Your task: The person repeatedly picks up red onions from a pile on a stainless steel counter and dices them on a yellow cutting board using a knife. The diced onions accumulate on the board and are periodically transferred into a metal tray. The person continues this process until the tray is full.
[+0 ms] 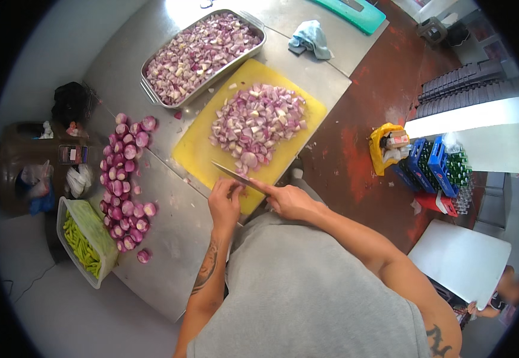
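My right hand (291, 200) grips a kitchen knife (232, 172), its blade pointing left over the near end of a yellow cutting board (192, 154). Beside the blade, the bent fingers of my left hand (224, 201) pinch a small red onion piece, mostly hidden by the fingers. A heap of chopped red onion (259, 121) covers the middle of the board, with a larger cut piece (248, 159) at its near edge. Beyond the board, a metal roasting pan (145, 85) holds a thick layer of chopped red onion. Peeled whole small red onions (117, 172) lie in a long group at left.
A plastic tub (102, 264) of green chillies or pods stands at the left table edge. A light-blue cloth (309, 39) and green board (367, 18) lie on the steel table (170, 255). Bottle crates (438, 165) stand on the floor at right. Another person (494, 306) is at far right.
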`<action>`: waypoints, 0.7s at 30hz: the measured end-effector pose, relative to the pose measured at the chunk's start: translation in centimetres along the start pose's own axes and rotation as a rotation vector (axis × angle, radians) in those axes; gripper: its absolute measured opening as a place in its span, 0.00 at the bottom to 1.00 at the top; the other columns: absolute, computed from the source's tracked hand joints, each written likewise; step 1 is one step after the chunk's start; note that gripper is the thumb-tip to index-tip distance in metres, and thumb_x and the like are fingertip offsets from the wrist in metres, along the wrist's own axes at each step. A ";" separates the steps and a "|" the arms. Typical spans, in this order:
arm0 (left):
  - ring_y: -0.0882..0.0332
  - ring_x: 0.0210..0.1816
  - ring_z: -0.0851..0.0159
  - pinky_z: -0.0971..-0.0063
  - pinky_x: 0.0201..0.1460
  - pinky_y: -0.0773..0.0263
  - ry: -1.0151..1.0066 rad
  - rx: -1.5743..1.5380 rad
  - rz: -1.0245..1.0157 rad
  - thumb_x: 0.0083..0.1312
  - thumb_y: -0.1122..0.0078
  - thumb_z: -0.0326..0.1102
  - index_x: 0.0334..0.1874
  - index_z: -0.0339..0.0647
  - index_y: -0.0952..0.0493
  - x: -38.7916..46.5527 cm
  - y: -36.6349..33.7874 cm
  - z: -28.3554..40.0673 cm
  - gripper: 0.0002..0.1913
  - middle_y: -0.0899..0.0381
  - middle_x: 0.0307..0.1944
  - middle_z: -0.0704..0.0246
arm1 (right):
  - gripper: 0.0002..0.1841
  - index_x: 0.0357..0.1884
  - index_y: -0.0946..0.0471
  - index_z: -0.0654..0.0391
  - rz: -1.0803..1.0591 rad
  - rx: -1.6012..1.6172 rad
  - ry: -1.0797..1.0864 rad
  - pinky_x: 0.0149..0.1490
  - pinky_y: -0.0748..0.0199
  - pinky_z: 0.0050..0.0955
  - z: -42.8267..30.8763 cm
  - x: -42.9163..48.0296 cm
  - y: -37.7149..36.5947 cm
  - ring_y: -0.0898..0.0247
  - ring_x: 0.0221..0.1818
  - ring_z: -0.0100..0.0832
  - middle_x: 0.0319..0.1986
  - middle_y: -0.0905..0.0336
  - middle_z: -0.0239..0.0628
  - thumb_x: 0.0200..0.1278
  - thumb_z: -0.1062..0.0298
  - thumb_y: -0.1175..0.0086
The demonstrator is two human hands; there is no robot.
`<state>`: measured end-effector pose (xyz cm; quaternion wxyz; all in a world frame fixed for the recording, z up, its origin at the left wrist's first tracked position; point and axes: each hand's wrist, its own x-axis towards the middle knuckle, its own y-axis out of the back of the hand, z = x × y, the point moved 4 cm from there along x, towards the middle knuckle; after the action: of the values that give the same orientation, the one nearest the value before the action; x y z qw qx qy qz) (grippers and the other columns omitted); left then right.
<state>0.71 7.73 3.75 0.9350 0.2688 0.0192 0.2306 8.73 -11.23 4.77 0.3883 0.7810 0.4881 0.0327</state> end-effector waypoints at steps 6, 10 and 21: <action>0.10 0.39 0.54 0.63 0.44 0.15 0.072 -0.041 0.059 0.71 0.31 0.21 0.46 0.34 0.15 -0.8 -0.4 -0.1 0.05 0.14 0.43 0.58 | 0.46 0.91 0.50 0.23 0.046 0.068 0.109 0.41 0.18 0.58 -0.7 0.2 0.4 0.17 0.31 0.62 0.29 0.15 0.58 0.77 0.68 0.47; 0.10 0.42 0.55 0.65 0.44 0.14 0.049 0.004 0.080 0.70 0.31 0.20 0.48 0.34 0.15 -1.3 -0.6 -0.5 0.06 0.14 0.44 0.59 | 0.45 0.90 0.50 0.21 -0.040 0.015 0.032 0.41 0.18 0.58 0.3 -0.7 -0.9 0.16 0.31 0.61 0.29 0.15 0.56 0.77 0.67 0.46; 0.15 0.47 0.51 0.58 0.51 0.19 -0.022 0.119 0.180 0.67 0.26 0.28 0.53 0.39 0.15 3.3 -2.0 1.6 0.13 0.16 0.50 0.60 | 0.37 0.88 0.37 0.28 -0.268 -0.166 0.095 0.48 0.18 0.52 1.0 3.9 11.9 0.13 0.40 0.57 0.40 0.11 0.57 0.78 0.63 0.47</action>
<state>4.78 6.87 4.38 0.8930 0.3272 -0.0017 0.3089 19.92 -11.38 10.40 0.4289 0.6716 0.6014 0.0577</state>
